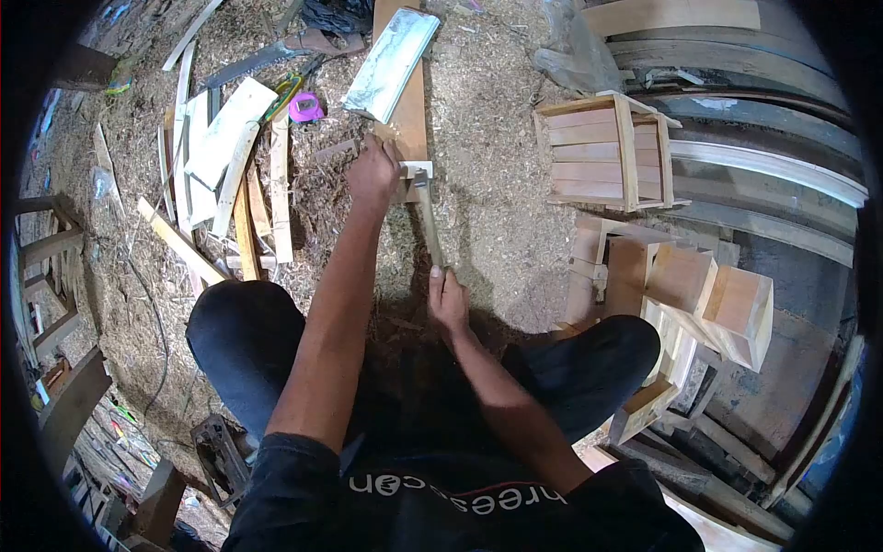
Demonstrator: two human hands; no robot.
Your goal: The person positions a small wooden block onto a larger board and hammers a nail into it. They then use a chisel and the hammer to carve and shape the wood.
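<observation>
We read inverted "hree…con" on the shirt [432, 520], lower centre; left hand [374, 175] pinches pale wood [418, 168], right hand [448, 302] grips a hammer [429, 221].

We see a woodworking shop: wood shavings [501, 120] lie thick underfoot, offcuts [280, 193] and a pink tape measure [305, 108] sit at upper left, a hammer [429, 219] shows mid-frame, and a slatted wooden crate [586, 152] and long planks [704, 59] occupy the upper right.

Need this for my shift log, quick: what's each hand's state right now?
Left hand: fingers curled at the pale wood piece; firm grip cannot be told.
Right hand: closed, holding the hammer by its handle.
</observation>
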